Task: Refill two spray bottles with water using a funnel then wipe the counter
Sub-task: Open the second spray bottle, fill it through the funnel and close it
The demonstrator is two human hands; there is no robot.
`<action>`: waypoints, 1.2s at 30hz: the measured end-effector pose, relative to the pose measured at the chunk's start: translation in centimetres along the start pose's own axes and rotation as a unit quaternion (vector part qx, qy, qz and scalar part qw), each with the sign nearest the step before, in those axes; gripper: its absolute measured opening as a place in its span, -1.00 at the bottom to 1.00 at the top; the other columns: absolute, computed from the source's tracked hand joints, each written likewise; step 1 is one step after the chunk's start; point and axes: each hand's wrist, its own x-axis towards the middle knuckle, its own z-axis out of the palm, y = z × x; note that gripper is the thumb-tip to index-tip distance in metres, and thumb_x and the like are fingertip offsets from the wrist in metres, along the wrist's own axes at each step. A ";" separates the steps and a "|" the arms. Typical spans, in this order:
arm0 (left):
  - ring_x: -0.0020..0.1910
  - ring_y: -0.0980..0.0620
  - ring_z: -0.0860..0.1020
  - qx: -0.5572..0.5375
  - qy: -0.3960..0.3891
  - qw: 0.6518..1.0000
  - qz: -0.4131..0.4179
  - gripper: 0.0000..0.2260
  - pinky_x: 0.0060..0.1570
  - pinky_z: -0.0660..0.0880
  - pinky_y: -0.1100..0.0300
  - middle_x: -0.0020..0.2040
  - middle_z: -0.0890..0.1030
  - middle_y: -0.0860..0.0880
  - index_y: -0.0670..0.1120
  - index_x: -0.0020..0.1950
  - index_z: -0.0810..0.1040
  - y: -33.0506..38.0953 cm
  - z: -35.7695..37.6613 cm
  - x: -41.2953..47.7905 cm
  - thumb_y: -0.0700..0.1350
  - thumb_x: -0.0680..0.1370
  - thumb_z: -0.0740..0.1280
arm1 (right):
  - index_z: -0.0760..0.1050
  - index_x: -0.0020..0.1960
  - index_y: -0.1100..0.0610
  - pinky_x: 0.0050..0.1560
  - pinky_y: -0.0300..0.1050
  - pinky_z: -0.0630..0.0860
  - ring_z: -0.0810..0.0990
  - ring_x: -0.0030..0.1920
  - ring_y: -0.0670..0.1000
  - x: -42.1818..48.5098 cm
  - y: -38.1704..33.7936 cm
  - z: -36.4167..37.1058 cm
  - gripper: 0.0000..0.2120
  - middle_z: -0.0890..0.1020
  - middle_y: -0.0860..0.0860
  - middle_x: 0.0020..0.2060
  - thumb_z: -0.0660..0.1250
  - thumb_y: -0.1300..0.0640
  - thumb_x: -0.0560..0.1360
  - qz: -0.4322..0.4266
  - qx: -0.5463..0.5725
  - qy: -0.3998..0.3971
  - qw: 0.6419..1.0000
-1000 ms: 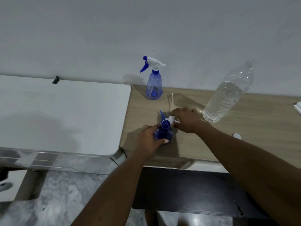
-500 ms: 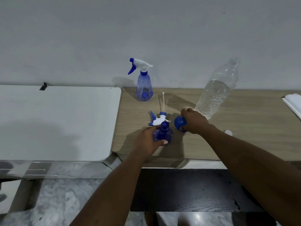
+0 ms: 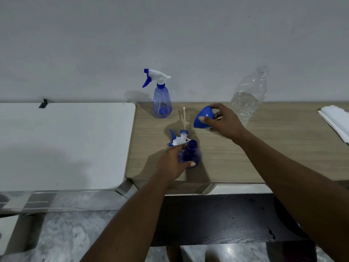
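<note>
Presently we noted the left hand (image 3: 171, 163) gripping an open blue spray bottle (image 3: 189, 155) upright near the front edge of the wooden counter (image 3: 264, 146). Its trigger head (image 3: 179, 139) lay just behind it, dip tube pointing toward the wall. Our right hand (image 3: 221, 121) held a blue funnel (image 3: 204, 118) aloft. Beyond stood a capped spray bottle (image 3: 161, 97), an uncapped water bottle (image 3: 247, 95) and, far right, a folded white cloth (image 3: 336, 120).
</note>
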 end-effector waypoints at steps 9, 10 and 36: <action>0.09 0.14 0.53 0.013 -0.004 1.000 -0.018 -0.40 0.02 0.43 0.23 0.03 0.51 0.31 0.27 0.28 0.43 0.2 0.1 0.4 0.07 0.30 0.58 | 0.49 0.08 0.08 -0.10 -0.30 0.59 0.67 -0.12 -0.14 -4.7 -1.3 2.5 -0.47 0.65 -0.12 -0.09 0.65 -0.08 0.26 -0.132 0.058 0.045 0.989; 0.10 0.14 0.52 0.017 -0.003 1.000 -0.020 -0.38 0.06 0.44 0.19 0.07 0.49 0.29 0.24 0.31 0.43 0.1 0.1 0.4 0.09 0.31 0.57 | 0.48 0.10 0.09 -0.08 -0.30 0.59 0.65 -0.09 -0.15 -4.9 -1.0 2.5 -0.45 0.64 -0.12 -0.06 0.65 -0.08 0.26 -0.146 0.045 0.047 0.987; -0.01 0.31 0.48 0.059 0.175 0.983 -0.001 -0.34 -0.07 0.39 0.35 0.06 0.46 0.30 0.26 0.26 0.33 1.4 3.6 -1.7 0.29 0.24 0.52 | 0.27 0.33 0.02 0.14 0.03 0.53 0.45 0.13 -0.01 -6.7 6.0 -4.6 -0.09 0.38 0.00 0.19 0.50 -0.44 0.20 -0.078 0.034 0.254 0.964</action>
